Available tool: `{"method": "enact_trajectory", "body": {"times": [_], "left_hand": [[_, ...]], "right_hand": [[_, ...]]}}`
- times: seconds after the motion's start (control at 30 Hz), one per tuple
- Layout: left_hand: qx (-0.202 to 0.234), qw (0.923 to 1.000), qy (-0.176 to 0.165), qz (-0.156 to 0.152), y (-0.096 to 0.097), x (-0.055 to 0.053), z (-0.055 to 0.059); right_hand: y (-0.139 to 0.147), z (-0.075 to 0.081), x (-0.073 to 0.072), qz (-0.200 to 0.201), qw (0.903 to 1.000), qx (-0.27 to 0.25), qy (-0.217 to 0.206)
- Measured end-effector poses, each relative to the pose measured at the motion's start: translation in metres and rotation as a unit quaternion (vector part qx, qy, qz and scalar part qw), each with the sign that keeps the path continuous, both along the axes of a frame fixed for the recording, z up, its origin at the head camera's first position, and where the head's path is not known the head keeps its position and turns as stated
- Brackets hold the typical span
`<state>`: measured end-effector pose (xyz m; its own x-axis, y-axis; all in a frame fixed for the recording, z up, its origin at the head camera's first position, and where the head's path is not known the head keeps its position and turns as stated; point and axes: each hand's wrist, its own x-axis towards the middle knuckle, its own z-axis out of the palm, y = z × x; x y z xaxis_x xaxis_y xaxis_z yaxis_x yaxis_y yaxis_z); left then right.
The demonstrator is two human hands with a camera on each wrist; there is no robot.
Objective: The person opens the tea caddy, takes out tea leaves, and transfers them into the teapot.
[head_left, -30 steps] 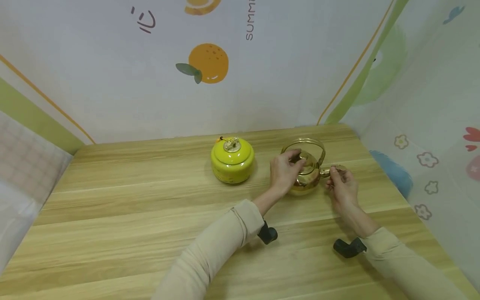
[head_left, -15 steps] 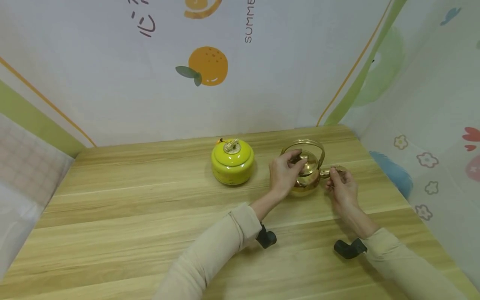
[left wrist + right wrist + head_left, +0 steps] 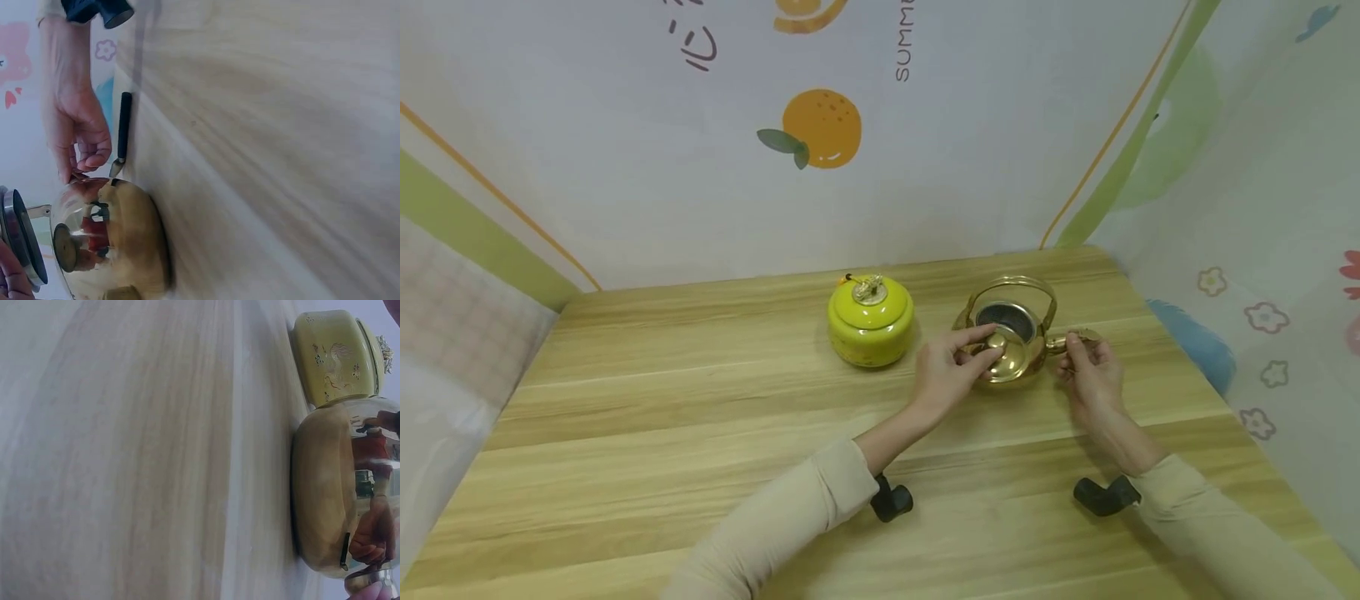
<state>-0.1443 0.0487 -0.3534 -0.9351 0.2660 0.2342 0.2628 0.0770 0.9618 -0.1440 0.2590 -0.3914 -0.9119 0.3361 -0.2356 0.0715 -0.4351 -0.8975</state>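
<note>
The gold-coloured round metal lid [image 3: 1012, 360] has been lifted from its seat on the rounded gold-coloured metal kettle [image 3: 119, 237] and drawn nearer the person, and the left hand [image 3: 942, 373] has been shifted with it. The lid is now held just above the kettle's near side, knob upward and slightly tilted, so the dark mouth [image 3: 1006, 317] is partly exposed behind it.

The kettle is stood upright on the wood-grain tabletop [image 3: 700, 400]. Its arched handle [image 3: 1015, 281] is raised across the mouth from left to right; its gold-coloured side stub [image 3: 1057, 344] is pointed right and slightly away.

On the white printed wall cloth [image 3: 625, 167], sideways letters reading "SUMM" [image 3: 904, 50] can be made out, cut off above.

The lid's knob is pinched between thumb and fingers of the left hand, its forearm angled in from lower left. The stub is pinched by the right hand [image 3: 1094, 385], its forearm angled in from lower right. A glossy yellow lidded jar [image 3: 871, 329] is set left of the kettle.
</note>
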Motion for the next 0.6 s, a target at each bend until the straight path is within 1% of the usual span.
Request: {"method": "enact_trajectory", "body": {"times": [0.2,0.3,0.4,0.47,0.53,0.6], "left_hand": [[-0.021,0.9994,-0.018,-0.022,-0.018,0.015,-0.005],[-0.033,0.9988,-0.024,-0.027,-0.024,0.019,-0.010],[-0.037,0.9985,-0.022,-0.034,-0.029,0.023,-0.014],[-0.040,0.9981,-0.025,-0.040,-0.034,0.029,-0.009],[-0.040,0.9978,-0.024,-0.048,-0.036,0.030,-0.014],[-0.049,0.9973,-0.021,-0.051,-0.039,0.031,-0.018]], "right_hand": [[0.000,0.000,0.000,0.000,1.0000,0.000,0.002],[0.000,0.000,0.000,0.003,1.0000,0.003,0.005],[0.000,0.000,0.001,0.006,0.9999,-0.001,0.008],[0.000,0.000,0.001,0.004,0.9999,-0.001,0.009],[-0.001,0.001,0.001,0.003,1.0000,-0.002,0.008],[-0.001,0.001,0.001,0.000,1.0000,-0.002,0.007]]}}
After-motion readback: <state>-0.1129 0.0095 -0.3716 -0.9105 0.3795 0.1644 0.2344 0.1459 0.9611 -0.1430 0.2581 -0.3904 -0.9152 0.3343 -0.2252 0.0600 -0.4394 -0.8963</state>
